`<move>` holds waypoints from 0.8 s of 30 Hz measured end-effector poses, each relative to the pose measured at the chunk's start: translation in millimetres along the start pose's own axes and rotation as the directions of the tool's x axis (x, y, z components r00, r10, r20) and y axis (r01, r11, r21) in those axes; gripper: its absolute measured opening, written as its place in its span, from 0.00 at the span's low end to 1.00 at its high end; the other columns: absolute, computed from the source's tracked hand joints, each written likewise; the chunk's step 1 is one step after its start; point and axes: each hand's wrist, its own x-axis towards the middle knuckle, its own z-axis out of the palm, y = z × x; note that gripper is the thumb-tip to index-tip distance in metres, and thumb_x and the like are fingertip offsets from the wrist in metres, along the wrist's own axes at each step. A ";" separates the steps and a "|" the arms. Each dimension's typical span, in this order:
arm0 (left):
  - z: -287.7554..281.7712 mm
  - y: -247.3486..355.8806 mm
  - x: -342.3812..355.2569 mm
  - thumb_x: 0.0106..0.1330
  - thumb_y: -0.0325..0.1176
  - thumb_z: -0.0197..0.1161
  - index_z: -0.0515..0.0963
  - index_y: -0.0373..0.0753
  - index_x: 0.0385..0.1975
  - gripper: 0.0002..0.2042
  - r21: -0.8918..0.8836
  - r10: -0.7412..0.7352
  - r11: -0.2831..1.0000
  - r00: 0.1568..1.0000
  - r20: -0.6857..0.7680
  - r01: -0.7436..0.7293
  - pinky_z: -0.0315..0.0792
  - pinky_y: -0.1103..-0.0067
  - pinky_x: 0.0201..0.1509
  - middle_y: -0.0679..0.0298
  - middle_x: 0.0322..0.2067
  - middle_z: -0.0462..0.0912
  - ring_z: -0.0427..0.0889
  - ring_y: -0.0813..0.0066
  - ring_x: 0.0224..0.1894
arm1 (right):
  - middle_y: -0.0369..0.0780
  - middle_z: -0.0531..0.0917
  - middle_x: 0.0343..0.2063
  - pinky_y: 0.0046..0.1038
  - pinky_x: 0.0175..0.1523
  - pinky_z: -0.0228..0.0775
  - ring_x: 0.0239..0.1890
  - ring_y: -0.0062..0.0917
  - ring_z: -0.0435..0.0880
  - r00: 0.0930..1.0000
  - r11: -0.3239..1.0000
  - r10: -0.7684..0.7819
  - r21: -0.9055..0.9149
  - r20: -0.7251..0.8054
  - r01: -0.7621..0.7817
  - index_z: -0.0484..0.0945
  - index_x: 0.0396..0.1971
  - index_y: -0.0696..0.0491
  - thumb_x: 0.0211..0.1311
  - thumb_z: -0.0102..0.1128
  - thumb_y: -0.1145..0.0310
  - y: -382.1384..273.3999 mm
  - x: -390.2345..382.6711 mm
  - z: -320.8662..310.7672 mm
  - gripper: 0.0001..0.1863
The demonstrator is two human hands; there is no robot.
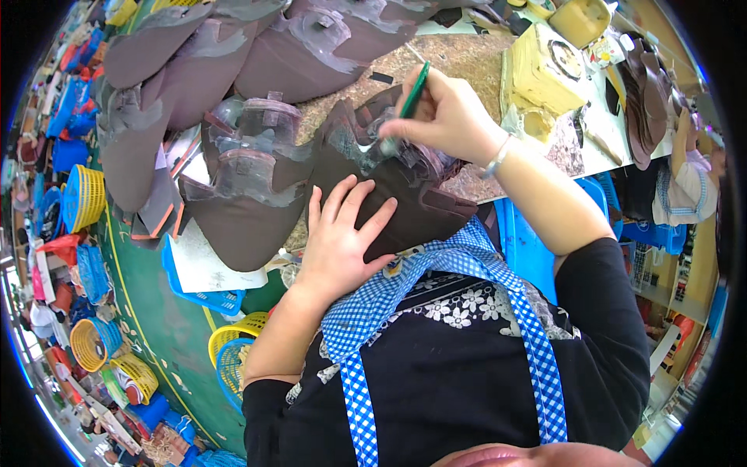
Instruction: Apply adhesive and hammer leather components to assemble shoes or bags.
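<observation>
Under flat, splayed left hand (pixel 342 243): brown piece (pixel 412 208), smeared along notched edge, seemingly part-done. Right hand (pixel 445 117) pinches green brush (pixel 415 92) there. Beyond left hand, pile (pixel 206 78) already smeared; remainder unclear.

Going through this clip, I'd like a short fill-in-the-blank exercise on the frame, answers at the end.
1. The right hand grips a tool with a ____ handle.
2. The spread hand resting on the dark brown piece is the person's ____ one.
3. The blocky yellow container stands to the person's ____ of the tool.
4. The apron is checked in white and ____.

Missing words: green; left; right; blue.
</observation>
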 end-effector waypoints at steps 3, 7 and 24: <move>0.8 0.9 0.5 0.37 0.42 0.78 0.74 0.51 0.57 0.39 0.005 -0.020 1.000 1.000 0.007 0.020 0.52 0.45 0.67 0.56 0.60 0.67 0.61 0.51 0.66 | 0.45 0.79 0.14 0.30 0.28 0.73 0.21 0.36 0.84 0.983 0.986 -0.123 0.129 0.135 0.106 0.72 0.26 0.58 0.47 0.76 0.52 3.5 -9.1 3.2 0.27; 0.6 2.9 0.4 0.39 0.42 0.77 0.73 0.51 0.58 0.38 -0.017 -0.012 1.000 1.000 0.012 0.012 0.53 0.42 0.65 0.55 0.60 0.65 0.60 0.51 0.67 | 0.44 0.78 0.13 0.30 0.26 0.73 0.19 0.33 0.83 0.988 0.984 -0.153 -0.087 0.016 0.153 0.72 0.27 0.58 0.50 0.73 0.53 20.0 -4.1 -20.1 0.24; -6.6 5.4 5.4 0.38 0.42 0.78 0.75 0.51 0.56 0.37 0.033 -0.054 0.998 0.996 0.070 0.052 0.54 0.47 0.68 0.56 0.62 0.64 0.60 0.51 0.67 | 0.35 0.82 0.28 0.17 0.33 0.70 0.31 0.13 0.77 0.931 0.876 -0.125 0.402 -0.342 0.265 0.67 0.34 0.54 0.52 0.72 0.75 57.8 -73.4 19.1 0.18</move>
